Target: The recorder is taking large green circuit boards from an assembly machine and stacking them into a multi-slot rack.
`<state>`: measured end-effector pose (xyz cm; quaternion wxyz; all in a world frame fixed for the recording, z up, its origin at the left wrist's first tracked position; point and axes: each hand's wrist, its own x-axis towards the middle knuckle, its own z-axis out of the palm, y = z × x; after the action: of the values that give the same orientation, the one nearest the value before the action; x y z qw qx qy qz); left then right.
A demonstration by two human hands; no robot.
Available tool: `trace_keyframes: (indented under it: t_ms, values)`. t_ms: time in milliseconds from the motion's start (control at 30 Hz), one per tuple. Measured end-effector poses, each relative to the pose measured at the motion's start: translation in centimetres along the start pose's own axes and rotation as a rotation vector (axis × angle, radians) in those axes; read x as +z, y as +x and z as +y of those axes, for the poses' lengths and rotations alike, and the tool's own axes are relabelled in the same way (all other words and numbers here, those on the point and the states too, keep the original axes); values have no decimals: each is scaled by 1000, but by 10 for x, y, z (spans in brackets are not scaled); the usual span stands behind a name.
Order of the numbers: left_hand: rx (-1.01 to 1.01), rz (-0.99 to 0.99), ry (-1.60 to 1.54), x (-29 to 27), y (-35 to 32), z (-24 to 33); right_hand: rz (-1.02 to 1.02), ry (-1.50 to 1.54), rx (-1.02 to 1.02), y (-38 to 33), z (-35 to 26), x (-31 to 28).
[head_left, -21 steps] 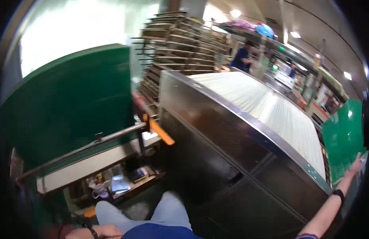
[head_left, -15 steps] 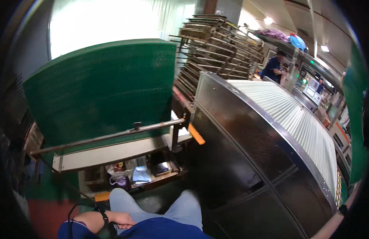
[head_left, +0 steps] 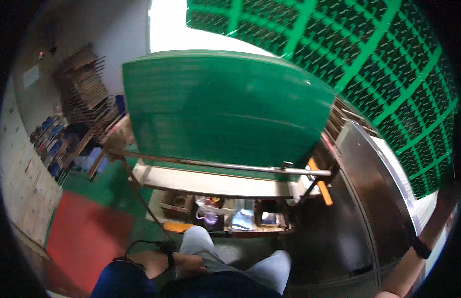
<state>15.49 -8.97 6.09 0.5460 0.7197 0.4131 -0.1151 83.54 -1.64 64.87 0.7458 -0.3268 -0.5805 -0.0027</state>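
Observation:
A large thin green panel with a lattice of cut-out or dark areas is raised across the upper right. My right hand is at its lower right edge and seems to grip it, though the fingers are dark and mostly hidden near the rim of the picture. My left hand hangs low beside my thigh, blurred, with its fingers not clearly visible. In front of me, a stack of green panels stands on edge on a rack with a white ledge.
A metal bar crosses the rack's front. Below it, a shelf holds a purple-handled item and blue packets. The dark side of a roller conveyor stands right. Stacked racks and a red floor patch lie left.
My view has swung left, so the rack and stack appear further right. The green panel at my right has come up and across the upper right of the view.

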Motion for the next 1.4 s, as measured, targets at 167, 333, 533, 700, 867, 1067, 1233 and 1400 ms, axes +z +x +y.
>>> trace_keyframes:
  t_ms: [167, 333, 533, 700, 867, 1067, 1233, 1400]
  values:
    - [-158, -1, -343, -14, -63, 73, 25, 615, 337, -7, 50, 137]
    - [-152, 46, -367, -16, -68, 59, -195, 416, 229, -2, 111, 188]
    - [-161, 35, -381, -19, -73, 52, -173, 792, 468, -32, 90, 280]
    - [-99, 51, -341, -26, -69, 45, -187, 710, 387, -33, 106, 298]
    - [-86, 46, -350, -25, -64, 35, -211, 783, 537, -39, 93, 321]
    - [-85, 54, -347, -24, -63, 34, -243, 537, 397, -44, 106, 326]
    - [-62, 9, -318, -32, -55, 36, -278, 640, 524, -54, 85, 337]
    - [79, 181, -180, 4, -27, -23, -448, 692, 482, -50, 98, 384]
